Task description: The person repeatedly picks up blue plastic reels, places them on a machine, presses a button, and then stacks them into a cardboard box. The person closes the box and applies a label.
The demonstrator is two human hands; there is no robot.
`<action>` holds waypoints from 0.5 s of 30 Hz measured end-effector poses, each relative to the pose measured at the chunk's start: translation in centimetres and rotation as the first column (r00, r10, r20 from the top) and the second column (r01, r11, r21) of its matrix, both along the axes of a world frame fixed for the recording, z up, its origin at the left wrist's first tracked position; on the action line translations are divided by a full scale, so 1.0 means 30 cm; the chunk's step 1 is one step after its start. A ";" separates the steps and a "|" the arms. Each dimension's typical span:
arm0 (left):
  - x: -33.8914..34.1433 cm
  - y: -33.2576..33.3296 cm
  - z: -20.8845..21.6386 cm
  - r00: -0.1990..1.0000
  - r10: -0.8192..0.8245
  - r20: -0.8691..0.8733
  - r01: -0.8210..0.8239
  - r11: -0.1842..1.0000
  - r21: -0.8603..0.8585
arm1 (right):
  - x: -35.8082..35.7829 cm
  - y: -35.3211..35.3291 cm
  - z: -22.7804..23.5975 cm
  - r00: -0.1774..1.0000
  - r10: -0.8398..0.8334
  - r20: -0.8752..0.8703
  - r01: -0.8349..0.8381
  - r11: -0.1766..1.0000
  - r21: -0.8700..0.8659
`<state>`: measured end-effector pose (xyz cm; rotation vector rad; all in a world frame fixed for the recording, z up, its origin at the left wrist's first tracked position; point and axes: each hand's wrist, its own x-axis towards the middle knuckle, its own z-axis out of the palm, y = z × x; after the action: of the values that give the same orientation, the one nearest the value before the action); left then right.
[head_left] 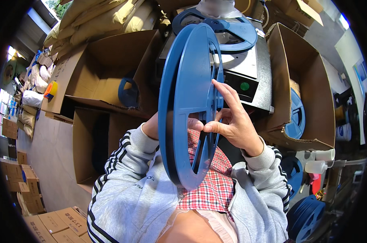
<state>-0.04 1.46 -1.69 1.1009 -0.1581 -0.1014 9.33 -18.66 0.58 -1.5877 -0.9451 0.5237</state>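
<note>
a big blue reel (193, 81) is up in the air, standing on its edge in front of the person's chest. the left hand (152, 126) is on its left side, mostly hidden behind it. the grip of the left hand is bent around the reel, and its thumb pokes through a hole near the middle. the right hand (241, 126) is on the other side. its grip is partly open, with the pointing finger up on the reel and the thumb low by the middle, close to the left thumb. i cannot tell if the right grip is pinching any part.

behind the reel, a flat blue reel (243, 33) lies on top of a metal machine (265, 75) with a round green button (244, 86).

on the left is a brown box (110, 52) with a blue piece (128, 94) in it, and just below is a lower box (83, 150). on the right is a tall box (309, 67) with a blue wheel (297, 115) inside. more reels (307, 214) sit at the lower right. the person wears a gray jacket (128, 194) with black stripes.
</note>
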 end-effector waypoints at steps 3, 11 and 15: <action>-0.008 0.001 0.004 1.000 0.020 -0.004 -0.020 1.000 0.015 | -0.006 0.002 -0.004 0.999 -0.014 0.048 0.015 1.000 -0.017; -0.036 0.011 -0.003 0.997 0.083 0.005 -0.083 0.996 0.025 | -0.029 0.029 0.019 0.981 -0.001 0.196 0.015 0.997 -0.073; -0.029 0.033 0.047 0.954 0.147 0.262 -0.146 0.989 -0.025 | 0.015 0.085 0.066 0.972 0.053 0.228 -0.056 0.998 0.004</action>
<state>-0.91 2.45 -0.28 1.1144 -0.3135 0.1795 9.78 -16.11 2.55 -1.6403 -1.1651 0.3780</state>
